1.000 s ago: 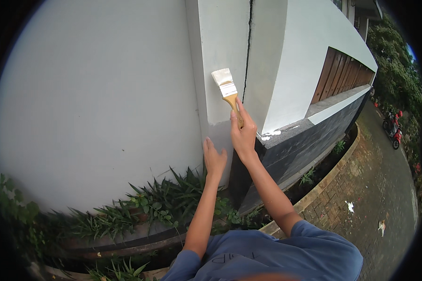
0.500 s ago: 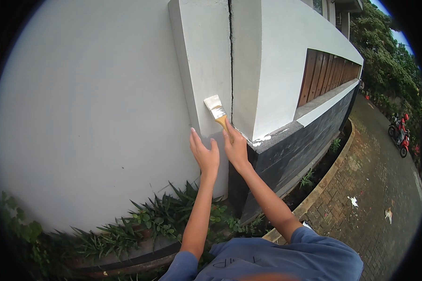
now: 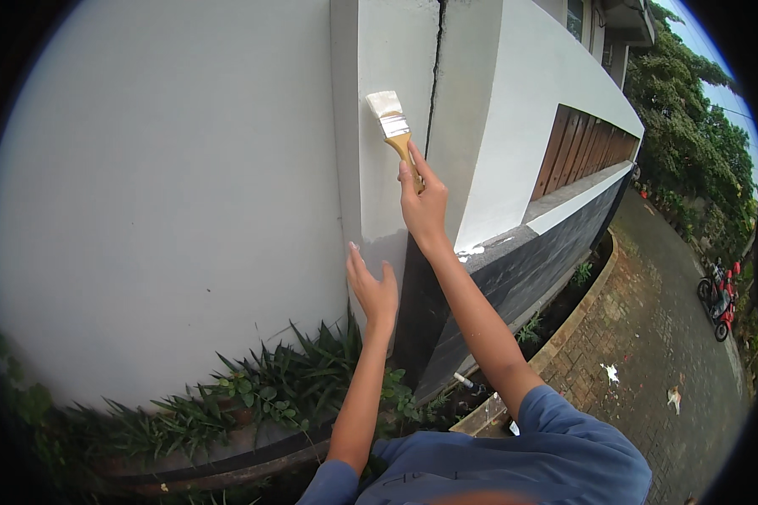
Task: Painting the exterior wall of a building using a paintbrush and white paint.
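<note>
Flat white-bristled paintbrush with a yellow wooden handle (image 3: 396,130) is held up in front of a narrow pale wall strip (image 3: 381,194), to the left of a jagged black crack (image 3: 434,84). Its handle is pinched in the grip of the right hand (image 3: 424,204), with the fingers closed around the wood. Nothing is held by the left hand (image 3: 374,293), whose fingers are spread wide lower down, near the strip's left edge; whether the wall is touched by them, or by the bristles, cannot be told.

Several mishaps could be caused from here. If the brush were drifted too far right, its bristles could be caught on the rough crack; if too far left, paint could be carried around the corner onto the broad pale grey wall (image 3: 177,210). If the pinch were loosened, the brush could be dropped among the green long-leaved plants (image 3: 295,370). Fingertips could also be smeared if the paint is wet.

The bristle end is pointed upward and slightly left, and the handle's butt downward and right, into the palm. The long axis is thus steep, leaned opposite to the crack, with the broad flat side turned toward the viewer.
</note>
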Motion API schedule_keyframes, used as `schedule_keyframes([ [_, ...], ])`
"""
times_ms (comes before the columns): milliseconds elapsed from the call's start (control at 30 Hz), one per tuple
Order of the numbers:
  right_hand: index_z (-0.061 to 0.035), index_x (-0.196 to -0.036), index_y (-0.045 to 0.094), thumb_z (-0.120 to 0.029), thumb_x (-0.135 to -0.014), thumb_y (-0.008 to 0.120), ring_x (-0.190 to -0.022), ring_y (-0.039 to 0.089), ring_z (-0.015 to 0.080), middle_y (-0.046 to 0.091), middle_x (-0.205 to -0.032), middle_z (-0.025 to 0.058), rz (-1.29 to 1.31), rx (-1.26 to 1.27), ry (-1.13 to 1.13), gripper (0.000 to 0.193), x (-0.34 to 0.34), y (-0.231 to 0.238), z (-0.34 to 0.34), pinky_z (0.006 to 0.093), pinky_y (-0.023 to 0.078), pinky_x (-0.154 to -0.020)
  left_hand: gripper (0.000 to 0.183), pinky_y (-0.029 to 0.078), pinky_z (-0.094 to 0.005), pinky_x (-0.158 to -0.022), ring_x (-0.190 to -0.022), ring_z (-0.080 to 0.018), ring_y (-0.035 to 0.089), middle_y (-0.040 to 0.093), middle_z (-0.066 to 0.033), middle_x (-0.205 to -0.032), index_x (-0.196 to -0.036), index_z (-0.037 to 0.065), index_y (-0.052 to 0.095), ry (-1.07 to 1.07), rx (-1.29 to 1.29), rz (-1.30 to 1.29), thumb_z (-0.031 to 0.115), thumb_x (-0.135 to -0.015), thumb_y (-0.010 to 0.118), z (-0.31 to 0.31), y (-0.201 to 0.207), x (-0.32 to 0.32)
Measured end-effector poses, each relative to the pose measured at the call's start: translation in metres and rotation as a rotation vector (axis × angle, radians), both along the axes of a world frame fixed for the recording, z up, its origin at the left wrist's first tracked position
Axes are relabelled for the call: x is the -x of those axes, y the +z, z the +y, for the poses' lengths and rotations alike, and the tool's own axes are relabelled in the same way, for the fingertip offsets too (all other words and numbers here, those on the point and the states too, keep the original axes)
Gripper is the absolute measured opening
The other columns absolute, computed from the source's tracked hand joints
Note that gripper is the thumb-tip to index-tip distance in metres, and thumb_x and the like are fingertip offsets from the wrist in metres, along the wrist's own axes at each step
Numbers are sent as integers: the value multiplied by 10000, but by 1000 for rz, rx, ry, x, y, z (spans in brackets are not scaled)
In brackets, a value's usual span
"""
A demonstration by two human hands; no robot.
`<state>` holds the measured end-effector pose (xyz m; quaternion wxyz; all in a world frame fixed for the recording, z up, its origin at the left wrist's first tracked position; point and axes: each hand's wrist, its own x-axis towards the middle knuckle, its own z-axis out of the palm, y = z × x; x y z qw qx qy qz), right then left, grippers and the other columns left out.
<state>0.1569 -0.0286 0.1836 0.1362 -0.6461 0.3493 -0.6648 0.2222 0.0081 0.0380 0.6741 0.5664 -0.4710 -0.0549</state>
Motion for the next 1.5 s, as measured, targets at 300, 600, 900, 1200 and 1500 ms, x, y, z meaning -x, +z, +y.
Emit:
schedule_keyframes([
  [300, -110, -1292, 485, -138, -895, 527, -660, 579, 252, 601, -772, 172, 79, -1, -52, 400, 10, -92, -6, 340, 457, -640, 638, 329, -405, -1011, -1206, -354, 388, 385, -199, -1309, -1368, -22, 262, -58, 19, 44, 61, -802, 544, 11, 2, -15],
  [600, -45, -1176, 574, -116, -857, 584, -795, 660, 225, 649, -914, 205, -2, -195, -96, 327, 43, -141, 46, 300, 491, -705, 605, 363, -410, -960, -1145, -329, 438, 422, -185, -1261, -1357, 6, 300, -100, 13, 62, 55, -802, 534, 11, 0, 4],
  [900, -43, -1201, 569, -112, -881, 583, -650, 515, 37, 597, -729, 16, -297, -41, -159, 327, 114, -84, 67, 189, 412, -566, 509, 412, -358, -833, -963, -250, 501, 493, -120, -1136, -1279, 39, 422, -335, -30, 63, 39, -791, 566, 7, -16, 67],
  [1200, -24, -1141, 602, -170, -906, 559, -492, 387, -9, 578, -696, -14, -392, -239, -220, 280, 175, -129, 65, 157, 274, -433, 326, 409, -341, -758, -885, -201, 493, 485, -105, -1062, -1171, 15, 465, -328, 55, 251, 47, -851, 517, -9, -13, 113],
  [1500, -5, -1092, 614, -164, -918, 542, -571, 433, -8, 622, -738, 10, -558, -396, -151, 247, 235, -135, 55, 151, 305, -493, 174, 334, -329, -813, -846, -199, 380, 374, -112, -948, -994, -18, 385, -88, 249, 315, 144, -935, 357, -44, -20, 132],
])
